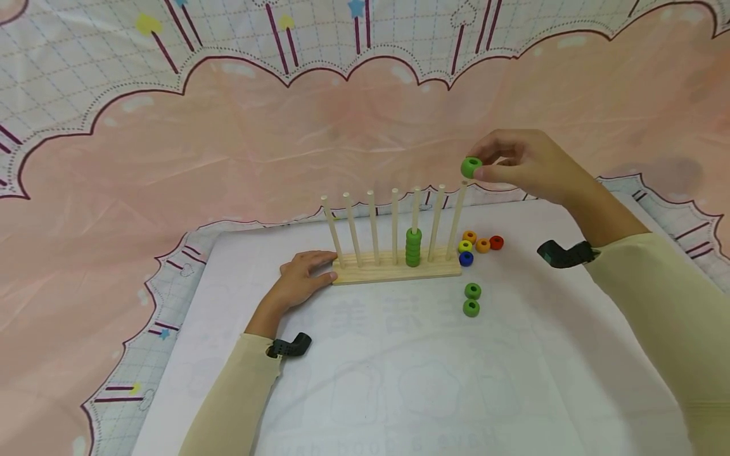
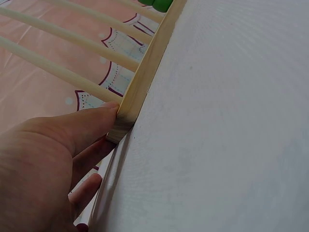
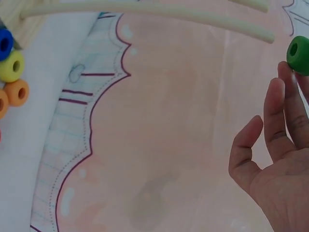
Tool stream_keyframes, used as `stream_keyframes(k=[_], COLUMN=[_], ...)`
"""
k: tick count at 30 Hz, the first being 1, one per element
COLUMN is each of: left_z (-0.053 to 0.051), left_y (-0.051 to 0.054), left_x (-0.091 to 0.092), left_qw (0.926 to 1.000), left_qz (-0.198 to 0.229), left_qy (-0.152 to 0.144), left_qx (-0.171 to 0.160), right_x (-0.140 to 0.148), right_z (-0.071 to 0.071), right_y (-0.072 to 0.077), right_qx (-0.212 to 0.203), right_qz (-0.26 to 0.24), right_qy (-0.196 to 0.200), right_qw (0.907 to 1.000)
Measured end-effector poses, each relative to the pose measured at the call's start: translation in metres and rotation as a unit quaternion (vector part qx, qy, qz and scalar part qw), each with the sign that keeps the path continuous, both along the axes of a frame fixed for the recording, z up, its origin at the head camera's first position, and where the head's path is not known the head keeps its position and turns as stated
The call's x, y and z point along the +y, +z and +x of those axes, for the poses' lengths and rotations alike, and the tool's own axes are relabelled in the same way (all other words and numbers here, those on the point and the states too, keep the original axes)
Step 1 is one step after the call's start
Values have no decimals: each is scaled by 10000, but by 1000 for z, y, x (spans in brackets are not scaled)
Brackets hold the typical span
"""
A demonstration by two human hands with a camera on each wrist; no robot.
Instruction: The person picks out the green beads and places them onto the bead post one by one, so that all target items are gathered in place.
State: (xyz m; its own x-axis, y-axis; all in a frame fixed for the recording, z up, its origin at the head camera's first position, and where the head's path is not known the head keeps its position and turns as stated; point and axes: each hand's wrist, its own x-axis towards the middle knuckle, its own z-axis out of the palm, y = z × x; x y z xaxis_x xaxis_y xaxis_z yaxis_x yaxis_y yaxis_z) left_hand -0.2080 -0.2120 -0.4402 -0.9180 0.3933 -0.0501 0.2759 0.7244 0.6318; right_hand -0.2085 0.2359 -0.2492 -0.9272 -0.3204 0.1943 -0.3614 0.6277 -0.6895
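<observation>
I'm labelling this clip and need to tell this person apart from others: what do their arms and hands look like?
Long, plain, pale khaki sleeves cover both the left arm and right arm. The left hand and right hand are bare. At each cuff sits a small, black, bent gadget, left and right.

Extends 2 sleeved arms (image 1: 639, 297) forward. Grips low with left hand (image 1: 301, 276), parting left thumb (image 1: 325, 278) from forefinger (image 1: 318, 255). Pinches with right hand (image 1: 527, 158), raised higher, between right thumb (image 1: 493, 173) and fingertips, bending little finger (image 3: 243, 155) apart.
</observation>
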Motion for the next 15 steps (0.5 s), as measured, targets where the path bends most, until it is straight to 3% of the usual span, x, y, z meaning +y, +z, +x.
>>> stream_keyframes(k=[8,15], left_z=[0,-1], left_y=[1,0], left_x=[-1,0], left_qw=[10000,10000], left_qz=[27,22], left_qy=[0,7], left_qx=[-14,-7], right_x=[-24,-43], right_z=[-6,-10], right_y=[6,5], right_qx=[52,64], right_qz=[28,-248], right_qy=[208,601], right_qw=[9998,9979])
